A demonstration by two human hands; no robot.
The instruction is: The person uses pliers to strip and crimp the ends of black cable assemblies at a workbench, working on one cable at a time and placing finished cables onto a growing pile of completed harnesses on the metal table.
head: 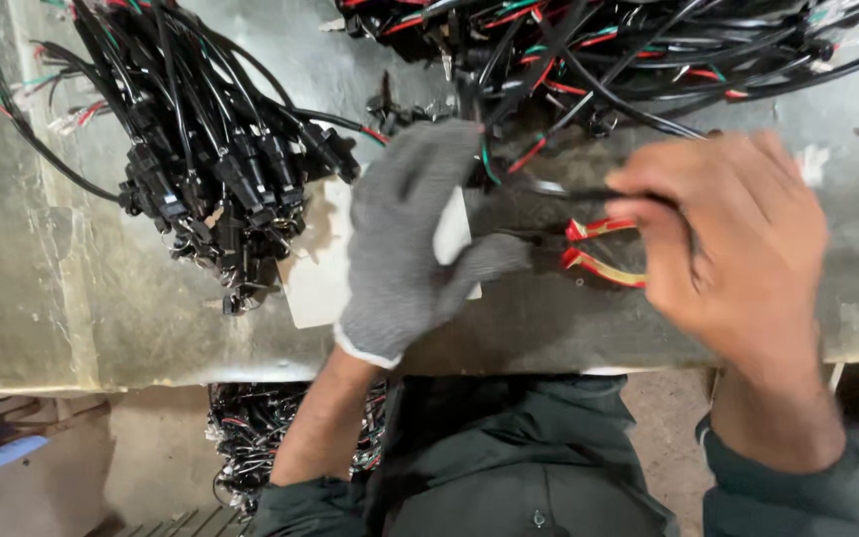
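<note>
Worn grey metal forms the bench (151, 328) under both hands. Gloved left hand (405, 239) has its fingers (489, 257) curled shut, pinching a black wire (549, 191) steady at centre. At three o'clock, the bare right hand (738, 259) closes round red-handled pliers (599, 249), seemingly at the wire end. Black connector bundle (221, 179) lies at ten o'clock, tangled wiring (628, 50) at one.

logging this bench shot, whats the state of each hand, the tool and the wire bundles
left hand: in a grey knit glove, resting on the white card, fingers by the wires
right hand: bare, blurred, gripping the red-handled cutters
red-handled cutters: handles spread apart, jaws hidden
white card: lying flat, partly covered
left wire bundle: heaped loose, black connectors bunched at one end
top wire bundle: tangled on the metal bench
</note>
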